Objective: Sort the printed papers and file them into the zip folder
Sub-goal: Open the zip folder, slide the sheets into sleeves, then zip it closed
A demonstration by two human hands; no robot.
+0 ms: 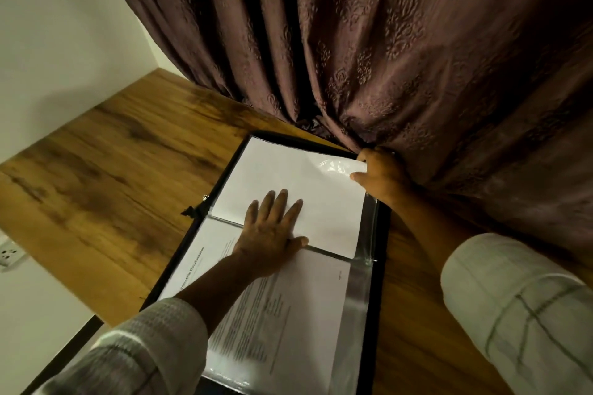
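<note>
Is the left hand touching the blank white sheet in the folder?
Touching. The head view shows the left hand lying flat on the blank white sheet, fingers spread.

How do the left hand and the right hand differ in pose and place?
The left hand lies flat with straight, spread fingers; the right hand is curled and pinches. The left hand presses the near part of the blank sheet; the right hand holds its far right corner, by the curtain. Both touch the same sheet in the open folder.

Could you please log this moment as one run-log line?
left hand: pressing flat on blank sheet | right hand: pinching plastic pocket corner | folder: open on table
</note>
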